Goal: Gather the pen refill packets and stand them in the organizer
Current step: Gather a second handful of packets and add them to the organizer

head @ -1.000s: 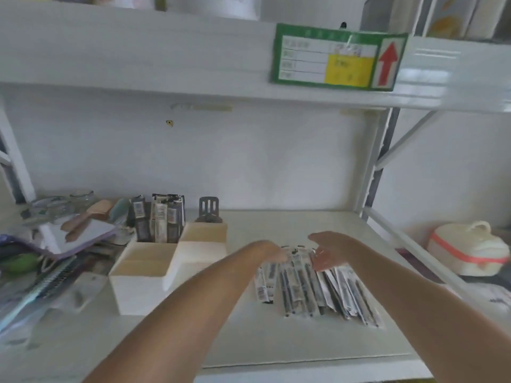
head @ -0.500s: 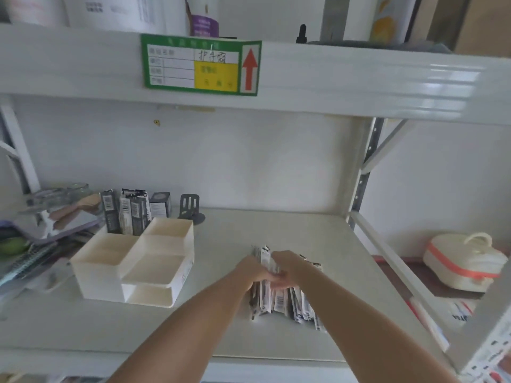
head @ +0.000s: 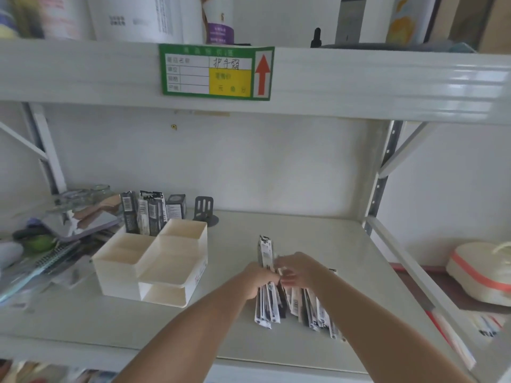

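Observation:
A bunch of black-and-white pen refill packets (head: 267,308) lies on the white shelf (head: 318,244), right of centre. My left hand (head: 258,277) grips the left side of the bunch. My right hand (head: 300,270) closes over its right side, fingers touching the left hand. One packet end (head: 266,251) sticks up beyond the hands. More packets (head: 318,313) fan out under my right wrist. The cream organizer (head: 154,262) stands to the left, with several packets (head: 143,212) upright in its back left compartment.
A dark metal stand (head: 205,210) sits behind the organizer. Notebooks, a tablet and clutter (head: 55,244) fill the shelf's left end. A green and yellow label (head: 215,71) hangs on the upper shelf edge. A white container with an orange band (head: 481,272) sits lower right.
My hands have drawn together over the spread packets, squeezed them into a bunch and tilted one end upward. The view has shifted, so the organizer appears further left.

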Tool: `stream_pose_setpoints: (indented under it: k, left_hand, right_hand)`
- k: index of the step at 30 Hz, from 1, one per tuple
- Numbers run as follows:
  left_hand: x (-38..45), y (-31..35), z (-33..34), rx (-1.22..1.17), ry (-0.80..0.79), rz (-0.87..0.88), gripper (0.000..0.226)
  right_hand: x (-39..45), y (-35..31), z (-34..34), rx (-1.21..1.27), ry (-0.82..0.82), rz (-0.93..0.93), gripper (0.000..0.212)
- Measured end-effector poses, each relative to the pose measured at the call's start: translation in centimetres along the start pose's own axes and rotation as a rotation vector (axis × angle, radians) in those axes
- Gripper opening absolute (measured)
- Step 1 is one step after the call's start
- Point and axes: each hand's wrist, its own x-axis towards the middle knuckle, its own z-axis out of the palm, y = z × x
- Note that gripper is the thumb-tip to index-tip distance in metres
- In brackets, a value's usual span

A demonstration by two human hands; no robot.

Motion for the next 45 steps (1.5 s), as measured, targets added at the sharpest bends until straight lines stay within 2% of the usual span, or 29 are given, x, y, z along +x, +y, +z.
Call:
stream_pose_setpoints:
  k: [2,6,8,10,12,15,17,20,24,26,31,36,40,45]
  left_hand:
    - [-0.3,0.3,-0.6,-0.029,-0.005,0.043,0.044]
    - [-0.4,2.3,-3.1,-0.042,0.016,0.189,0.031]
    - [-0.8,3.7,-5.1,-0.044,0.079,0.27,0.026]
    - [-1.7,5.2,-7.3,-0.081,0.107,0.355,0.011]
    - [-2.4,6.2,-9.7,-0.107,0.168,0.449,0.011]
    - [-2.8,6.9,-13.5,-0.136,0.323,0.575,0.011]
    - [-2.7,6.6,-15.9,-0.187,0.381,0.628,0.028]
    - [-2.5,5.9,-18.9,-0.247,0.401,0.702,0.032]
    - [-0.7,4.2,-21.6,-0.275,0.309,0.737,0.035]
    - [0.4,3.4,-22.2,-0.265,0.312,0.756,0.035]
    - [1.8,2.3,-22.0,-0.297,0.286,0.824,0.034]
    - [3.2,0.7,-21.9,-0.28,0.163,0.842,0.04]
    - [2.8,-0.2,-22.1,-0.2,0.03,0.798,0.037]
    - [2.4,-0.8,-22.8,-0.098,0.072,0.816,0.045]
  right_hand:
    - [-0.3,-0.6,-0.2,0.034,-0.026,-0.021,0.012]
    - [-1.2,-3.0,0.7,-0.186,-0.124,-0.101,0.035]
    - [-1.2,-4.7,2.2,-0.254,-0.054,-0.174,0.045]
    - [-1.2,-6.6,3.9,-0.254,0.07,-0.267,0.05]
    - [-1.4,-8.6,5.8,-0.174,0.065,-0.393,0.051]
    - [-1.7,-11.0,8.5,-0.174,0.022,-0.658,0.041]
    - [-1.3,-12.0,10.5,-0.137,0.014,-0.749,0.035]
    - [-0.5,-12.7,13.3,0.02,-0.042,-0.774,0.04]
    - [0.6,-12.4,15.8,0.199,-0.1,-0.812,0.033]
    - [1.0,-12.2,16.9,0.324,-0.108,-0.793,0.03]
    - [1.4,-11.8,19.0,0.582,0.002,-0.742,0.02]
    - [1.7,-10.5,18.2,0.412,0.126,-0.662,0.015]
    - [1.5,-10.2,17.1,0.125,0.153,-0.616,0.014]
    - [0.9,-9.6,16.7,-0.045,0.157,-0.597,0.017]
